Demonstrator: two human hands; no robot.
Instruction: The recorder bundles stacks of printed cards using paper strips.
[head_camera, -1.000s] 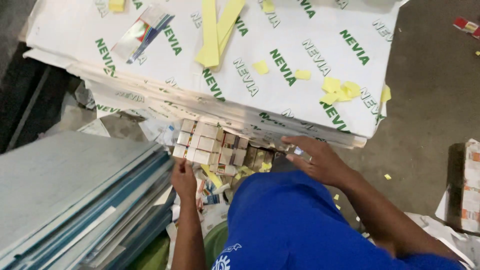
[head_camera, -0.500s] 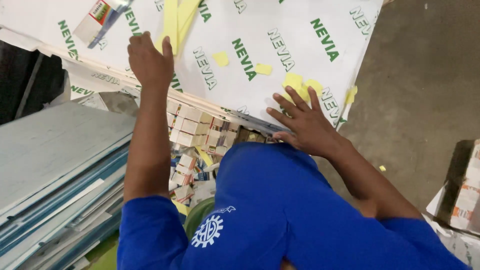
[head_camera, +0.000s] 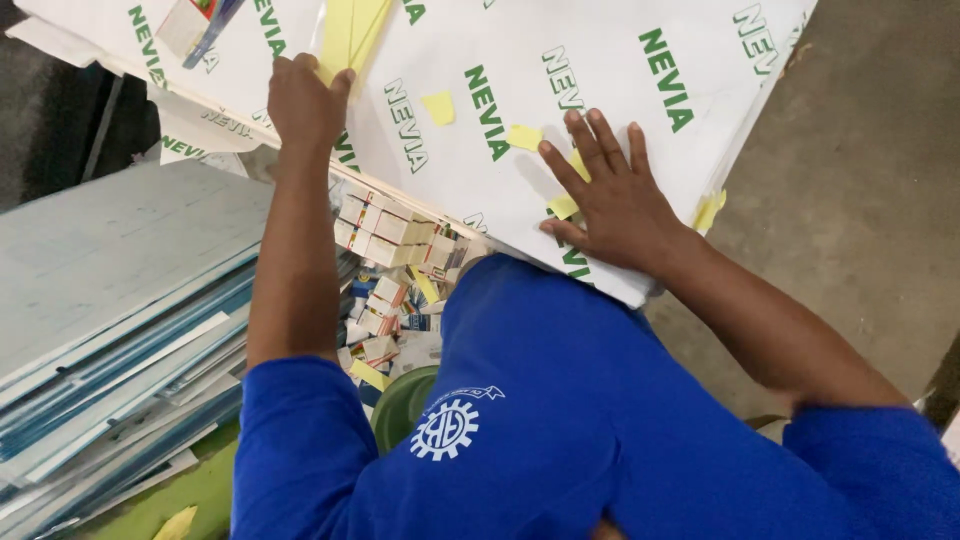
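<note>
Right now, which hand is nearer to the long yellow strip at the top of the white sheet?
Left. The left hand touches the long yellow strip at its lower end; the right hand lies flat on the white sheet, farther right.

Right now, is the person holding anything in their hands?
Left hand grips the yellow strip at its lower end; right hand lies flat on the white sheet.

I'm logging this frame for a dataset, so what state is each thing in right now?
Left hand: closed on the near end of a yellow strip.
Right hand: flat, fingers spread, pressing on the white sheet.
White sheet: lying on top of the stack, printed side up, dotted with yellow scraps.
Yellow strip: lying on the sheet, gripped at one end.
Small boxes: jumbled in a heap under the sheet's edge.
Grey panels: stacked flat.
</note>
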